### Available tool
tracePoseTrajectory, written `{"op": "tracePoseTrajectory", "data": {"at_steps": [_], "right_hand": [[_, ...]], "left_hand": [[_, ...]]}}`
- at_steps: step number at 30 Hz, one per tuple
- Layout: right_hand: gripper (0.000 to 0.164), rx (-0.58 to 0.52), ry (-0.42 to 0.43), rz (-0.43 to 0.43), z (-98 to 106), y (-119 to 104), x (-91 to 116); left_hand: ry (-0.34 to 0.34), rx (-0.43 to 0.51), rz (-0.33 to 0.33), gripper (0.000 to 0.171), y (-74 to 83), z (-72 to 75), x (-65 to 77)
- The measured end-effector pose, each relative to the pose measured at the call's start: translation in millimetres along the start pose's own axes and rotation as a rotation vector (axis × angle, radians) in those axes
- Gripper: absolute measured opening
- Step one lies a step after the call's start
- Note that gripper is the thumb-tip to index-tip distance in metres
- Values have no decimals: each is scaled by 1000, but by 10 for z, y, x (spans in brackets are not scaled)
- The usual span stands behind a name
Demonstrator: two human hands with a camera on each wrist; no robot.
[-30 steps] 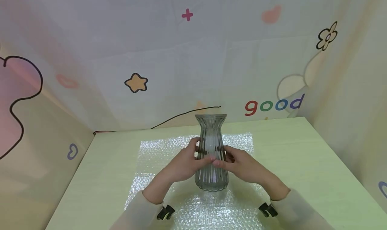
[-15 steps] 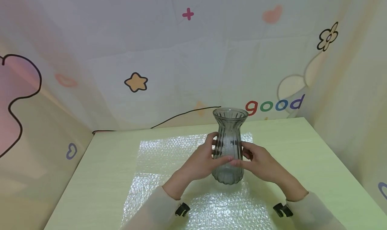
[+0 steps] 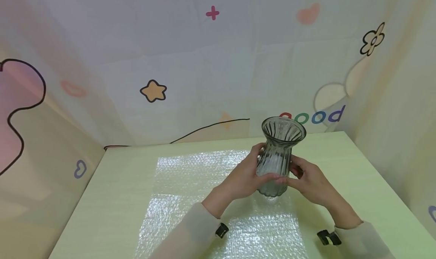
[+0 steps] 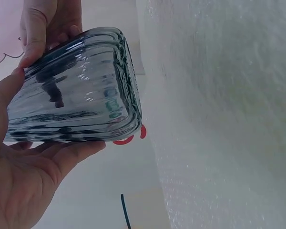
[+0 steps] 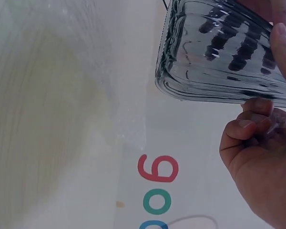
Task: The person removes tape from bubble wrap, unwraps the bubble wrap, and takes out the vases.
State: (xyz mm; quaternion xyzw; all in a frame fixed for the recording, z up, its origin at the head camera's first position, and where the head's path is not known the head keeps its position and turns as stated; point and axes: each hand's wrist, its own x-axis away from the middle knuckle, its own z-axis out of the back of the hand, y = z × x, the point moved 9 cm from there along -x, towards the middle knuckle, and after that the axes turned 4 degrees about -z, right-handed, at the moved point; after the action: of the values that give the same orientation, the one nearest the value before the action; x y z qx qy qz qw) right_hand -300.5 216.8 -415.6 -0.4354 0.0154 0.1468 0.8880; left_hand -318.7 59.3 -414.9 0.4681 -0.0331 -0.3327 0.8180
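A ribbed grey glass vase [image 3: 274,160] with a flared mouth is held up above a sheet of bubble wrap [image 3: 170,213], its top leaning to the right. From the left side my left hand [image 3: 243,179] grips its body, thumb across the front. My right hand [image 3: 313,181] holds the other side, and the two thumbs meet on the glass. The left wrist view catches the base of the vase [image 4: 86,90] and the left palm beneath it. Curled fingers of the right hand [image 5: 262,162] press against the glass in the right wrist view, beside a bit of something clear.
The bubble wrap lies flat on a pale green table [image 3: 112,191]. Behind the table hangs a printed cloth [image 3: 204,81] with a star, hearts and coloured letters; more cloth rises at both sides. A black clip [image 3: 222,230] sits at the left sleeve, another clip [image 3: 329,237] at the right.
Both hands have carried the vase to the right and slightly upward. Its mouth has tilted toward the camera and to the right, so the inside now shows. The bubble wrap stays in place.
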Motion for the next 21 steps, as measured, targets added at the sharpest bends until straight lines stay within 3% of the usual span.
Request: {"op": "tracePoseTrajectory", "data": {"at_steps": [21], "right_hand": [[41,188,183,45,523,273,32]], "left_hand": [[-39,-81,-83,90,97,-370,-596]]}}
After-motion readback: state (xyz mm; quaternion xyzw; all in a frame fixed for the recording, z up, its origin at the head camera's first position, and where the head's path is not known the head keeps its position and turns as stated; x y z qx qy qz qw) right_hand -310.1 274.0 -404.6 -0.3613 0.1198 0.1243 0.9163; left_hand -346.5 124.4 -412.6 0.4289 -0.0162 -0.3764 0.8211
